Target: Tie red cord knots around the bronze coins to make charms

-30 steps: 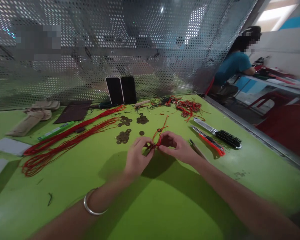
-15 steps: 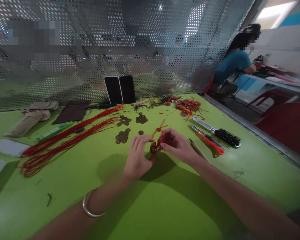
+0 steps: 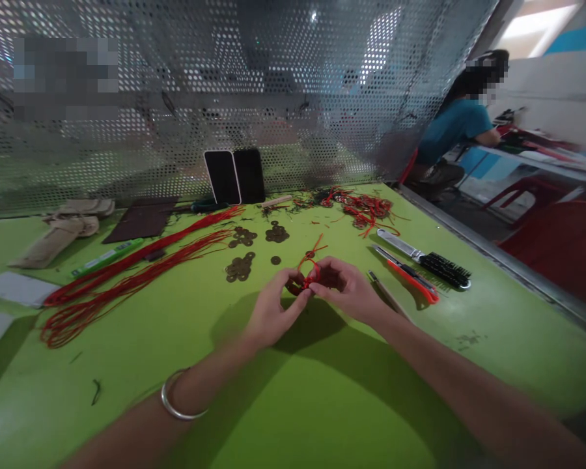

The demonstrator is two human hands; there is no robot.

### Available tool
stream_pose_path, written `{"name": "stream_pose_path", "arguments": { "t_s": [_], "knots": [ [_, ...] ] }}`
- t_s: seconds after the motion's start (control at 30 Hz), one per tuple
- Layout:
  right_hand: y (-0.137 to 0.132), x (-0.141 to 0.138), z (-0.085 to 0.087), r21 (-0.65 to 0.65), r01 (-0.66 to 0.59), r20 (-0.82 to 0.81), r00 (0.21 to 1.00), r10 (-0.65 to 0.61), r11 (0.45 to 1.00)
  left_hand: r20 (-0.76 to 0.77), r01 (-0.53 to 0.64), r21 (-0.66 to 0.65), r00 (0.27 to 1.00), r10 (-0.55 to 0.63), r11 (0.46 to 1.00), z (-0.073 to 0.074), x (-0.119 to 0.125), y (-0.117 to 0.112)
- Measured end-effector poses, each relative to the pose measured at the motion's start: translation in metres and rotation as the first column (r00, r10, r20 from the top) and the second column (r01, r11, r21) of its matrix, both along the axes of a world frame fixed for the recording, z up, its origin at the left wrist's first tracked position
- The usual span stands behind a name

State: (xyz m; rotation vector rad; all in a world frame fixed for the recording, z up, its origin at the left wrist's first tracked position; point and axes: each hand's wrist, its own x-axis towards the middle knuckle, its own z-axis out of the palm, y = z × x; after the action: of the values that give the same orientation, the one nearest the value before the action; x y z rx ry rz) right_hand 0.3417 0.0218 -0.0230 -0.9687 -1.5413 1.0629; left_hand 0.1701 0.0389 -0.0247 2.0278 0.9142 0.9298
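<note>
Both hands' fingers (image 3: 293,301) pinched together, fingertips meeting

Counter (image 3: 322,404): smooth green laminate, faint sheen. Back screen (image 3: 176,98): perforated sheet metal, dull grey gloss. Red cord bundles (image 3: 127,273): braided thread, matt. Red cord knot (image 3: 306,279): same thread, pinched between bare fingers (image 3: 300,306). Coins (image 3: 239,266): dark tarnished metal. Bangle (image 3: 176,397): polished silver metal. Two phones (image 3: 234,176): glossy black glass. Utility knife (image 3: 407,273): red plastic, metal blade. Brush (image 3: 444,268): black bristles, metal handle. Pouch (image 3: 63,231): beige cloth, matt.

Red cord (image 3: 308,277), lime-green table (image 3: 322,391), bronze coins (image 3: 239,267), orange-red knife (image 3: 410,273), black brush (image 3: 444,268), silver bangle (image 3: 176,404), upper-right teal shirt (image 3: 452,127).
</note>
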Motion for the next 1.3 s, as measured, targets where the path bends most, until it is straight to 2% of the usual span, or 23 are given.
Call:
{"name": "stream_pose_path", "arguments": {
  "t_s": [0.33, 0.57, 0.67, 0.9, 1.17, 1.3],
  "knots": [
    [-0.007, -0.004, 0.009, 0.186, 0.081, 0.191, 0.975, -0.117, 0.979, 0.103, -0.038, -0.051, 0.994, 0.043, 0.998, -0.002, 0.0, 0.004],
    [-0.008, -0.004, 0.011, 0.227, 0.08, 0.227, 0.965, -0.133, 0.971, 0.156, -0.058, -0.054, 0.986, 0.066, 0.997, -0.004, -0.001, 0.007],
    [-0.008, -0.004, 0.011, 0.257, 0.071, 0.228, 0.965, -0.132, 0.964, 0.193, -0.051, -0.098, 0.979, 0.07, 0.994, -0.005, -0.001, 0.007],
    [-0.007, -0.004, 0.009, 0.248, 0.095, 0.234, 0.96, -0.155, 0.964, 0.212, -0.001, -0.225, 0.976, 0.051, 0.974, -0.005, 0.0, 0.006],
    [-0.006, -0.004, 0.007, 0.242, 0.094, 0.242, 0.958, -0.153, 0.966, 0.273, 0.037, -0.31, 0.961, 0.051, 0.95, -0.004, 0.001, 0.006],
    [-0.007, -0.003, 0.007, 0.193, 0.09, 0.244, 0.96, -0.137, 0.977, 0.278, 0.026, -0.305, 0.958, 0.063, 0.952, -0.003, 0.0, 0.006]
  ]
}}
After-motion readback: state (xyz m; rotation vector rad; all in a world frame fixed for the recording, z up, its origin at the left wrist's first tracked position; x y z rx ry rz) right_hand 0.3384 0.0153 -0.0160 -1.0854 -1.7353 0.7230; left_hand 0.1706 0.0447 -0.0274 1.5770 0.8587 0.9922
